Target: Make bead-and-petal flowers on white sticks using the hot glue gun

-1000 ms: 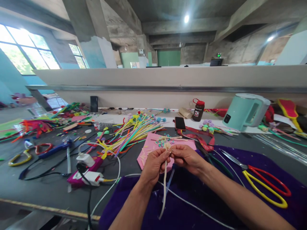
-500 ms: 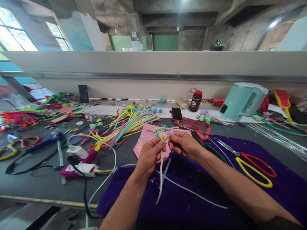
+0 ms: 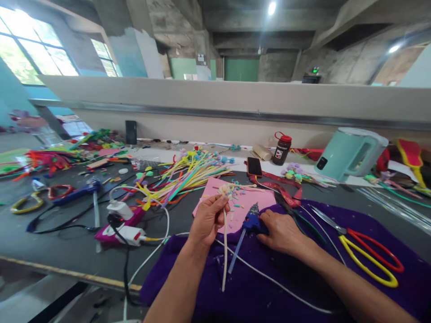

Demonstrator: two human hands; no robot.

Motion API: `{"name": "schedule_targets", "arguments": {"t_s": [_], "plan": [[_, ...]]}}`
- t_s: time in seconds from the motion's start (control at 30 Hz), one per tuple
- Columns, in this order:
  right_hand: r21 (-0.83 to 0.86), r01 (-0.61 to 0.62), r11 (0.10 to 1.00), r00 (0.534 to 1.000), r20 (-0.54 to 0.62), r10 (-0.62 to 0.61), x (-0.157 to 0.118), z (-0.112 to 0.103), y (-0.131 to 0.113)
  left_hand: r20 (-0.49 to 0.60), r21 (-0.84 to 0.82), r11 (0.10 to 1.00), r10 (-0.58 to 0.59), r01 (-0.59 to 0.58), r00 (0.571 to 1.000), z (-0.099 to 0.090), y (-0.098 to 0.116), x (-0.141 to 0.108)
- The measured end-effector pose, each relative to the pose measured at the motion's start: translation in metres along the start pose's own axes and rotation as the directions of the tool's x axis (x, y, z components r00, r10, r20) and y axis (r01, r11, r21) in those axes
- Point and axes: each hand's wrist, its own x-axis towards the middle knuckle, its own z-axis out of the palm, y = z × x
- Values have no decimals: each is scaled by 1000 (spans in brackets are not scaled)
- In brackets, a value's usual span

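My left hand (image 3: 210,217) is closed in a pinch on a cream pipe cleaner flower (image 3: 225,190). Its bloom rises above my fingertips, and the long cream stem (image 3: 225,251) hangs down below them. To its right, my right hand (image 3: 281,231) is closed around the handle of a blue hot glue gun (image 3: 252,220), which my fingers mostly cover. The gun's nozzle points away from me, and a clear glue stick (image 3: 236,251) juts from its back end. Behind both hands lies a pink foam sheet (image 3: 205,204) strewn with small pipe cleaner snippets.
Purple cloth (image 3: 188,278) covers the front of the table, with scissors (image 3: 370,255) at right. A power strip (image 3: 104,235), white cables and a second glue gun (image 3: 76,193) lie at left. Behind are bundled pipe cleaners (image 3: 188,179), a phone (image 3: 254,167), bottle (image 3: 282,150) and kettle (image 3: 350,154).
My right hand has let go of the flower, moved down and right, and taken hold of the glue gun's handle. My left hand keeps the flower. The whole view has shifted slightly.
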Motion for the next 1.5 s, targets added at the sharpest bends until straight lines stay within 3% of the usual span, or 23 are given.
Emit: {"name": "schedule_targets", "arguments": {"t_s": [0.1,0.17,0.2,0.27,0.37,0.43,0.67,0.8,1.03,1.5], "plan": [[199,-32,980,999,1,32,3,-7,16,-46,-11,999,44,-45,998,-1,0,1],[398,-40,917,999,-4,45,3,-14,27,-61,-21,997,69,-70,996,-2,0,1],[520,-38,853,999,-8,49,3,-16,31,-66,-24,996,80,-81,995,-2,0,1],[764,-2,645,999,-32,41,0,-20,34,-74,-25,993,109,-111,991,-2,-1,1],[936,128,329,990,-142,20,-7,-20,25,-67,-16,990,141,-143,988,0,-4,0],[947,185,262,980,-196,15,-14,-20,13,-48,-1,991,131,-131,990,1,-6,1],[917,222,332,973,-230,-14,-28,-11,-10,-19,3,993,119,-119,993,8,-11,0],[914,225,336,970,-244,14,-26,-9,-11,-15,28,993,117,-116,993,10,-14,0],[874,204,441,968,-247,41,-27,-5,-8,-3,56,990,128,-127,992,7,-18,1],[846,162,507,975,-216,49,-29,1,-7,-8,73,989,131,-130,991,9,-17,0]]}}
